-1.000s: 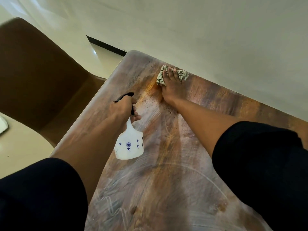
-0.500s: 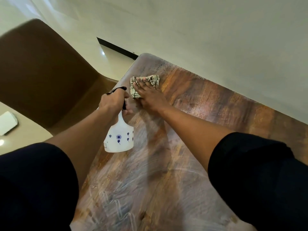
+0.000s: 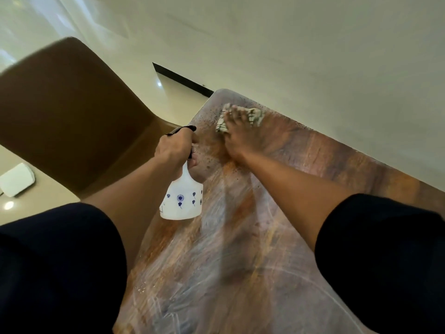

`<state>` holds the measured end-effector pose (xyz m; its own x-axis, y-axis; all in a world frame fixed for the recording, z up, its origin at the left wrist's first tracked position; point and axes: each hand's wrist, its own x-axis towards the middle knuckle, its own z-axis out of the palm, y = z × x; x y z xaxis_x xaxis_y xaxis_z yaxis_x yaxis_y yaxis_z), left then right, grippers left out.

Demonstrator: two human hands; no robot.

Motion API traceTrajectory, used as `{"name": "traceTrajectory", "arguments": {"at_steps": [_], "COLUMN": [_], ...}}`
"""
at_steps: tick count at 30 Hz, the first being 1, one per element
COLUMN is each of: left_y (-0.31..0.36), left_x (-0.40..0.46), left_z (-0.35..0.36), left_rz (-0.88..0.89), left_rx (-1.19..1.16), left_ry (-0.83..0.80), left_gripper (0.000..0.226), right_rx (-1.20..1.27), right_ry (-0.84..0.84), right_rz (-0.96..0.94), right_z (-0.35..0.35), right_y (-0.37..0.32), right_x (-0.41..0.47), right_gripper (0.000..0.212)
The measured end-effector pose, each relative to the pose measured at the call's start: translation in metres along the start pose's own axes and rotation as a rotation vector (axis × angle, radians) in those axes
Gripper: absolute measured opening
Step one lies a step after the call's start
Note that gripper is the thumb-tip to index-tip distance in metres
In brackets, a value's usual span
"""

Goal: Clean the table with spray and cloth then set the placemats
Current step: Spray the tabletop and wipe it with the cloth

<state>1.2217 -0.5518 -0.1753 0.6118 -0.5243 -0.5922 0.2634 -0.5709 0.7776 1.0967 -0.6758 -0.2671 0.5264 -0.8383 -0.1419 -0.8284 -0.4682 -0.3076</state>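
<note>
A wooden table [image 3: 301,189] with a mottled brown and orange grain is seen from above, its far edge set along a plain pale wall [image 3: 313,56]. Pale wipe streaks and arcs are spread over the near part of the top, and fine dark speckles are scattered near the far left corner, which is rounded.

A checked cloth [image 3: 255,116] is pressed flat onto the table close to that far left corner by the right hand [image 3: 237,138], whose fingers are spread over it; the hand is laid open on the cloth rather than clenched, and both are blurred.

A white spray bottle [image 3: 183,198], printed with small blue motifs, is grasped at its neck by the left hand [image 3: 174,148], which is closed round it below the black trigger head. The bottle is held above the left edge of the table, just beside the right wrist, hanging upright.

Dark sleeves [image 3: 55,261] are seen on both upper arms.

A brown chair [image 3: 67,112] is placed off the left edge. Beyond it a glossy pale floor [image 3: 36,201] is seen, with a white object [image 3: 18,179] lying on it and a dark skirting strip [image 3: 180,79] at the foot of the wall.
</note>
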Motion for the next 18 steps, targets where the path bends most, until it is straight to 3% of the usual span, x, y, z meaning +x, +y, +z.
{"name": "traceTrajectory", "arguments": {"at_steps": [4, 8, 15, 18], "left_y": [0.006, 0.007, 0.014, 0.017], "left_x": [0.013, 0.025, 0.031, 0.031], "left_z": [-0.007, -0.012, -0.015, -0.015], "left_rz": [0.001, -0.013, -0.058, -0.050], "left_rx": [0.011, 0.009, -0.018, -0.020], "left_ry": [0.027, -0.020, -0.107, -0.125], "left_gripper": [0.020, 0.015, 0.019, 0.013], "right_rx": [-0.025, -0.082, -0.019, -0.027], "right_ry": [-0.063, -0.041, 0.076, 0.112], "right_rz": [-0.280, -0.357, 0.178, 0.251], "right_z": [0.008, 0.004, -0.025, -0.014], "right_y": [-0.028, -0.005, 0.036, 0.016], "right_x": [0.007, 0.023, 0.070, 0.081], "right_gripper": [0.064, 0.065, 0.063, 0.062]}}
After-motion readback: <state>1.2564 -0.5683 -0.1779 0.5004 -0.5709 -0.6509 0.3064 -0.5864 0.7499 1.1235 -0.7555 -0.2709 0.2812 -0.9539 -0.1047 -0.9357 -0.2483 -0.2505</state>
